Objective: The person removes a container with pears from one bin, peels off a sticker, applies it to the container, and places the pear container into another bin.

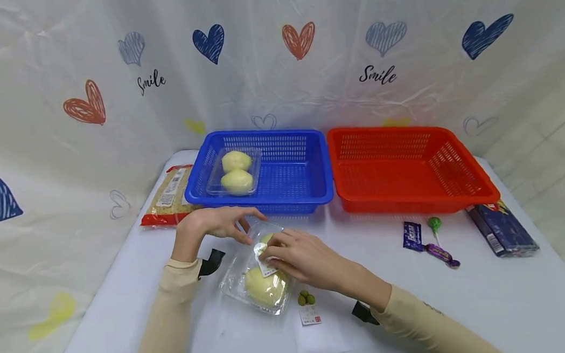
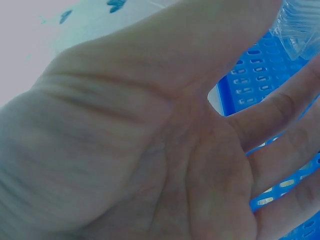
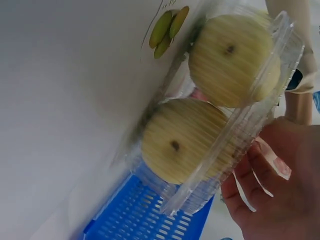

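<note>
Head, clear box (image 1: pixel 232 285): in front of the blue basket (image 1: pixel 264 201), containing pale yellow fruits (image 1: pixel 265 286).
Head, left hand (image 1: pixel 222 222): fingers loosely spread at the box's far end, unclenched.
Head, right hand (image 1: pixel 306 257): fingers bent over a white label (image 1: pixel 268 268); cannot tell whether they pinch it.
Left wrist, clear plastic (image 2: pixel 300 30): beyond the separated fingers.
Right wrist, small green fruits (image 3: pixel 161 30): beside the box.
</note>
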`<state>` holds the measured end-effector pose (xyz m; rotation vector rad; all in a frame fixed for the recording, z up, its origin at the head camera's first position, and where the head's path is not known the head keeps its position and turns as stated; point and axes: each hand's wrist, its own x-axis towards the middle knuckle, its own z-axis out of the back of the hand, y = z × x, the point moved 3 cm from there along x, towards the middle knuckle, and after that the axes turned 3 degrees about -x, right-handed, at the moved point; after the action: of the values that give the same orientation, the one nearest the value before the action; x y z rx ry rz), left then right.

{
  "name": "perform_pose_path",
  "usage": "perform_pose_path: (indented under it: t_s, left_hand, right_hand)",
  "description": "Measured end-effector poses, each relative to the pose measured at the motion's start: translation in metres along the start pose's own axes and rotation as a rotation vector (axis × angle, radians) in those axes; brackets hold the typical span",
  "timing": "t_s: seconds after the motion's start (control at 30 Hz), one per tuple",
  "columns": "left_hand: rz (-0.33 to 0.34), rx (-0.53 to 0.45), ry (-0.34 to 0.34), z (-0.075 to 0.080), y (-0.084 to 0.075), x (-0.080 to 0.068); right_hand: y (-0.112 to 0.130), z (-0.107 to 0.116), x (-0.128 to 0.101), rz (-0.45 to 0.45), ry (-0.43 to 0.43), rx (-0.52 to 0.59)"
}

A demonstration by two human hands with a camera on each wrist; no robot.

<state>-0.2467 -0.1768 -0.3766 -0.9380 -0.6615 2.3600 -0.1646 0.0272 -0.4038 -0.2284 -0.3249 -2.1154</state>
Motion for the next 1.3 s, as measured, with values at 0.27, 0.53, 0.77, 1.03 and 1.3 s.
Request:
perform_pose_path:
  t_s: [0.27, 0.53, 0.77, 1.03, 1.3]
  left_hand:
    - [0.021, -0.005, 0.002, -0.001, -0.001, 0.000]
    - [0.011, -0.018, 0.003, -0.004, 0.000, 0.000]
    - [0.014, -0.039, 0.003, -0.005, 0.003, 0.005]
    - [-0.043, 0.005, -0.143, 0.007, -0.009, -0.009]
    - [-0.094, 0.072, -0.578, 0.028, -0.008, -0.032]
  right_hand:
    - [-0.003, -0.010, -0.001, 0.047, 0.023, -0.021]
    - [-0.005, -0.013, -0.003, -0.011, 0.104, 0.020]
    - [-0.016, -0.010, -0.006, -0.082, 0.165, 0.253]
    - [-0.027, -0.005, -0.006, -0.148, 0.107, 0.314]
    - [-0.044, -0.003, 0.009, -0.377, 0.089, 0.212]
